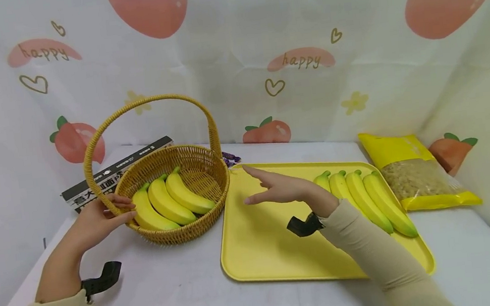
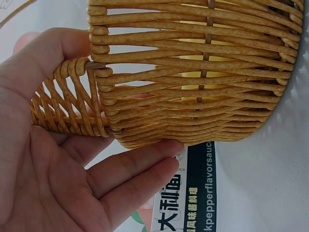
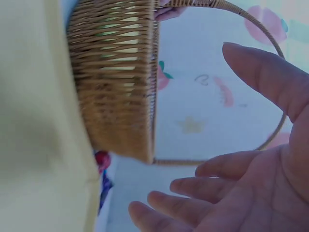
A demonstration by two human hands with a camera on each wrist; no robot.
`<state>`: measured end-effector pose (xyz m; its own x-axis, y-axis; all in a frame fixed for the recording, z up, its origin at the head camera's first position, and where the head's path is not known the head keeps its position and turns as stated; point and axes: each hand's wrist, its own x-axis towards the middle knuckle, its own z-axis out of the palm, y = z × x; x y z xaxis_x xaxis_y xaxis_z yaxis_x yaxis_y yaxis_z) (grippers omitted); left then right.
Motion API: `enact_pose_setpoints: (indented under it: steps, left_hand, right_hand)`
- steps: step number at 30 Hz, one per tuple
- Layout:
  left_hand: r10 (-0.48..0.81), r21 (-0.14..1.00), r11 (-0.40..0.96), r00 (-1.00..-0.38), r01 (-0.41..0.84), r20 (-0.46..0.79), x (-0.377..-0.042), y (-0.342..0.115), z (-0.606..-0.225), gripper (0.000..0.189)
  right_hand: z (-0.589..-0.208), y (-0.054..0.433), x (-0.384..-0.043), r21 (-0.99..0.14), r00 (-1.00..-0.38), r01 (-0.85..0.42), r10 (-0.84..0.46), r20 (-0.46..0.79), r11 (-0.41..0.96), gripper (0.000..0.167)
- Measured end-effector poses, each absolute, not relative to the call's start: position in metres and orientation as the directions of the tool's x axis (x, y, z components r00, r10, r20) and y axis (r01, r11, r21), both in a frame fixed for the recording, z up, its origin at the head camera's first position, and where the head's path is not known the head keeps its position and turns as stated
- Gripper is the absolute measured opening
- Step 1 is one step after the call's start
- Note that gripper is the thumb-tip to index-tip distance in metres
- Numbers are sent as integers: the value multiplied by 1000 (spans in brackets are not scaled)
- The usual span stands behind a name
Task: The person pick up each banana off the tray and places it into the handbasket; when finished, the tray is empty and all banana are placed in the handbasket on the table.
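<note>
A wicker basket with a tall arched handle stands on the left, holding three bananas. At the foot of that handle my left hand grips the basket, thumb at the rim and fingers along its outer side in the left wrist view. My right hand hovers over the yellow tray, right of the basket, with fingers spread and nothing in them. On the tray's right side lie several more bananas, partly hidden by my right forearm.
Behind the basket lies a black-and-white printed box. Small purple wrapped pieces sit between basket and tray at the back. A yellow bag with a see-through window rests beyond the tray's right edge. A fruit-print cloth hangs behind.
</note>
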<state>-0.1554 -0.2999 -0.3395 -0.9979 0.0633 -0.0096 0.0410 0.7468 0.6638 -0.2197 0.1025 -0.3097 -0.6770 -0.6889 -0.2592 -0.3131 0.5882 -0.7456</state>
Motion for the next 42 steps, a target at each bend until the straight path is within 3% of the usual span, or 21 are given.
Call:
enact_pose_setpoints:
  steps: [11,19,31,42]
  left_hand:
    - [70,664,746,-998,51,-2,-155,-300,-338,46]
    - [77,663,745,-997,71,21,-156,-300,-338,44]
    - [70,665,745,-998,56,6,-155,-300,-339,46]
    - [83,674,737,-996,52,-14,-157,-301,-339,47]
  right_hand:
    - [-341,167,-190,-827,-840,-198,-525,-134,527,85]
    - [-351,200,-176,-825,-924,-210,-383,-9,525,74]
    - [-371,227,-167,-788,-953,-214,-299,40,577,74]
    - [-388,234,-171,-706,-948,-265,-312,65,657,71]
